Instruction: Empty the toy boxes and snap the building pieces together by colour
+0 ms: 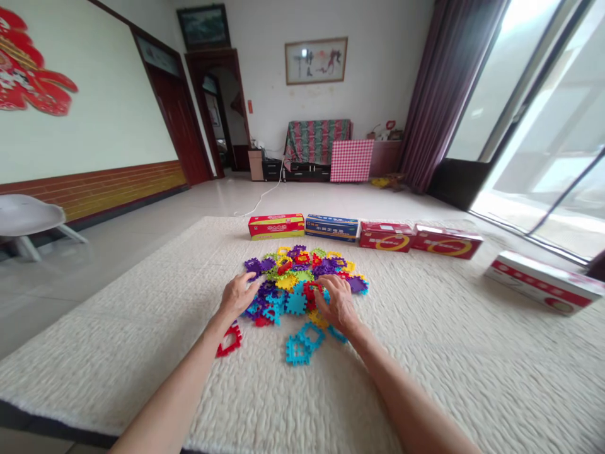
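A pile of flat, toothed plastic puzzle pieces (302,274) in purple, yellow, red, green and blue lies on a cream quilted mat (425,340). My left hand (239,293) rests on the pile's left edge, fingers curled over purple and blue pieces. On the near right side of the pile, my right hand (336,299) has its fingers bent onto a red piece (311,291). Two joined blue pieces (301,343) lie apart in front of the pile, between my forearms. A single red piece (230,340) sits beside my left wrist.
Several long cardboard boxes line the mat's far edge: a red-yellow box (276,226), a blue box (331,227), two red boxes (420,238), and another box (543,282) at right. A white chair (28,221) stands at left. Glass doors are at right.
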The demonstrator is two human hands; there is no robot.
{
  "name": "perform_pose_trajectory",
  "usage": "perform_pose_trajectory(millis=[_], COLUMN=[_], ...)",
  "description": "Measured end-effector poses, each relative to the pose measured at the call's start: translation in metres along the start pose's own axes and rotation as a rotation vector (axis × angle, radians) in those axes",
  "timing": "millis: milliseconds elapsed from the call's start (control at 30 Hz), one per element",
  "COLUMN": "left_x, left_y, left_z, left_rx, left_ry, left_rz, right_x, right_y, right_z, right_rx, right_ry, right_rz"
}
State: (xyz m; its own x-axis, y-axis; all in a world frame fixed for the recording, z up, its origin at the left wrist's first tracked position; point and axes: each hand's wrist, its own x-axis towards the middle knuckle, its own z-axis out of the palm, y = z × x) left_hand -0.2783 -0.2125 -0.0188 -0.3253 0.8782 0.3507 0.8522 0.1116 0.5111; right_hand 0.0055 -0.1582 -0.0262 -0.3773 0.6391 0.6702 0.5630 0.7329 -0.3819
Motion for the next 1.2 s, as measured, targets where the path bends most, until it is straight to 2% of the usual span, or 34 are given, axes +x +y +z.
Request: perform_pose_trajectory(millis=[100, 167, 300, 433, 600, 833, 1067, 1200], left_x=[-0.03, -0.048, -0.073, -0.083, -0.077, -0.059, -0.047, -0.028], left_y=[-0.027, -0.038, -0.045, -0.043, -0.028, -0.011, 0.001, 0.022], left_z=[-0.017, -0.025, -0.031, -0.024, -0.011, 0.001, 0.008, 0.012], left_rx=[0.016, -0.005, 0.009, 0.036, 0.055, 0.148, 0.144, 0.074], left_ry=[-0.081, -0.158, -0.253, -0.217, -0.108, 0.036, 0.135, 0.229], left_rz=[-0.049, 0.009, 0.134, 0.188, 0.179, 0.018, 0.016, 0.073], right_x=[-0.014, -0.019, -0.027, -0.033, -0.033, -0.03, -0.024, -0.02], right_y=[0.002, 0.003, 0.003, 0.003, 0.009, 0.019, 0.039, 0.055], right_z=[-0.007, -0.01, -0.011, -0.009, -0.002, 0.004, 0.003, 0.0], right_rx=[-0.053, -0.075, -0.117, -0.119, -0.106, -0.052, 0.026, 0.108], right_ry=[-0.017, -0.026, -0.056, -0.116, -0.118, -0.05, -0.005, 0.107], right_rz=[0.01, 0.029, 0.079, 0.101, 0.118, 0.179, 0.253, 0.342])
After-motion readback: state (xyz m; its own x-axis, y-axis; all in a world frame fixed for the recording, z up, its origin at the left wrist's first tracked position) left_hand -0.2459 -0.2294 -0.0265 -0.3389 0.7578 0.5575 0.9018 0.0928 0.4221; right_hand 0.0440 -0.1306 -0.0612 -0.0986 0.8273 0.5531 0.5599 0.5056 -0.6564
